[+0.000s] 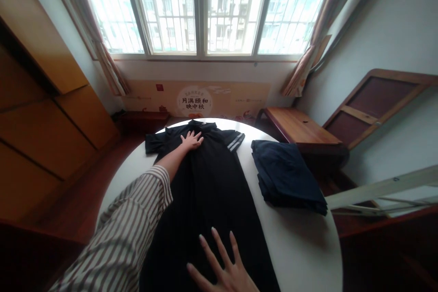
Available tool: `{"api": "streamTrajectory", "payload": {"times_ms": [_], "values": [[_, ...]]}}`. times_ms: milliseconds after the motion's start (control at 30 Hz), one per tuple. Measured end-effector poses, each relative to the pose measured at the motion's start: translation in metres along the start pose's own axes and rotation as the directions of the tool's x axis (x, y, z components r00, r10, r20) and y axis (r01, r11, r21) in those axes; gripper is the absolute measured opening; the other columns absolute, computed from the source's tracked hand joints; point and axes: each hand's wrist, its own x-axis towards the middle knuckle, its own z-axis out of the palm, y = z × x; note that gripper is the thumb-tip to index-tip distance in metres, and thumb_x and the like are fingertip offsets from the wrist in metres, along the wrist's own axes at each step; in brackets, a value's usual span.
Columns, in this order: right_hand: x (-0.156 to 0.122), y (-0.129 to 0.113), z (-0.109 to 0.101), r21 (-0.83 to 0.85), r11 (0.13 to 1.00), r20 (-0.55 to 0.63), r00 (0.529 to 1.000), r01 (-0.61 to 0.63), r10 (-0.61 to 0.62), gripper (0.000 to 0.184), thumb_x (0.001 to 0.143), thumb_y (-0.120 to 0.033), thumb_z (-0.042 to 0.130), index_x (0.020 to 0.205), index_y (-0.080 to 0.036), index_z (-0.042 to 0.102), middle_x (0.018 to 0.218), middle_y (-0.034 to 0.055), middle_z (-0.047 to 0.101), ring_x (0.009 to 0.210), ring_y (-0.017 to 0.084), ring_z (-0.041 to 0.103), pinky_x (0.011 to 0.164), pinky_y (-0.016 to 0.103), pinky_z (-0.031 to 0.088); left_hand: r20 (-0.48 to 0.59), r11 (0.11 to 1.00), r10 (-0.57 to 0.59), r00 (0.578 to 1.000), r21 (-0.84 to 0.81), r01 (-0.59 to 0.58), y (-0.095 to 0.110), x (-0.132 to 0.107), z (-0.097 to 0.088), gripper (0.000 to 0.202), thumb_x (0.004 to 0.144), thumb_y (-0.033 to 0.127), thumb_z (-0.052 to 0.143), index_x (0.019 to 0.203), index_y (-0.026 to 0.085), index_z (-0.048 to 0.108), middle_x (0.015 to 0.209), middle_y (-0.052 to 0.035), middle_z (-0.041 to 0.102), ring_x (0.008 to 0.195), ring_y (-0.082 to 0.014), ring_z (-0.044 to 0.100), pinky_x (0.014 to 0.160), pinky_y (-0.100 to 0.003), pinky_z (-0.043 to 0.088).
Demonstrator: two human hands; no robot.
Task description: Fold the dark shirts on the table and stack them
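Note:
A long black dress (212, 182) with a collar and short sleeves lies spread out on a round white table (301, 242), its collar at the far side. White stripes cross its right sleeve. My left hand (192, 140) rests with spread fingers on the chest part, just below the collar. Close to me, my right hand (224, 264) is over the lower part of the dress, fingers apart and holding nothing; whether it touches the cloth I cannot tell. The bottom of the dress runs out of view.
To the right on the table sits a stack of folded dark blue cloth (289, 175). A wooden desk (301, 125) stands beyond at the right, near a leaning wooden frame (372, 100). Wooden cabinets (51, 132) line the left. A printed banner (226, 98) is under the windows.

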Motion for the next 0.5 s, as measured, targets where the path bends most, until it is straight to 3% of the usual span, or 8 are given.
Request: {"api": "streamTrajectory", "payload": {"times_ms": [100,267,400,500], "values": [[-0.005,-0.004,0.002,-0.064,0.998,-0.067,0.998,0.010,-0.015,0.068,0.097,-0.051,0.051,0.156,-0.039,0.019,0.160,0.0130,0.022,0.143,0.043,0.029,0.108,0.074,0.024,-0.060,0.997,-0.015,0.998,-0.072,0.010,0.001,0.006,0.003,0.057,0.094,0.060,0.038,0.145,0.035,0.048,0.159,-0.0071,0.033,0.147,-0.0377,0.024,0.111,-0.071,0.018],[-0.003,-0.002,-0.002,-0.093,0.996,-0.095,0.995,0.008,-0.017,0.066,0.098,-0.047,0.051,0.156,-0.037,0.020,0.160,0.0151,0.022,0.142,0.044,0.032,0.106,0.074,0.028,-0.256,0.992,-0.084,0.963,-0.110,0.057,-0.017,-0.014,-0.009,0.046,0.098,0.027,0.031,0.138,0.026,0.054,0.148,-0.0069,0.050,0.136,-0.0253,0.044,0.113,-0.049,0.034],[-0.001,-0.003,-0.003,0.007,1.000,-0.022,1.000,-0.002,0.002,0.071,0.096,-0.042,0.056,0.156,-0.040,0.018,0.160,0.0158,0.024,0.139,0.048,0.034,0.102,0.078,0.028,-0.419,0.962,-0.272,0.866,-0.100,0.254,-0.073,-0.050,-0.028,0.049,0.094,0.021,0.037,0.140,0.012,0.048,0.151,-0.0195,0.042,0.144,-0.0343,0.031,0.114,-0.061,0.025],[0.010,-0.006,-0.022,0.103,0.994,0.101,0.995,-0.031,0.020,0.065,0.095,-0.046,0.055,0.154,-0.041,0.027,0.156,0.0178,0.034,0.135,0.052,0.038,0.094,0.082,0.031,-0.418,0.867,-0.488,0.766,-0.136,0.479,-0.124,-0.074,-0.040,0.059,0.092,0.032,0.047,0.145,0.005,0.040,0.153,-0.0260,0.036,0.145,-0.0389,0.025,0.113,-0.064,0.022]]}}
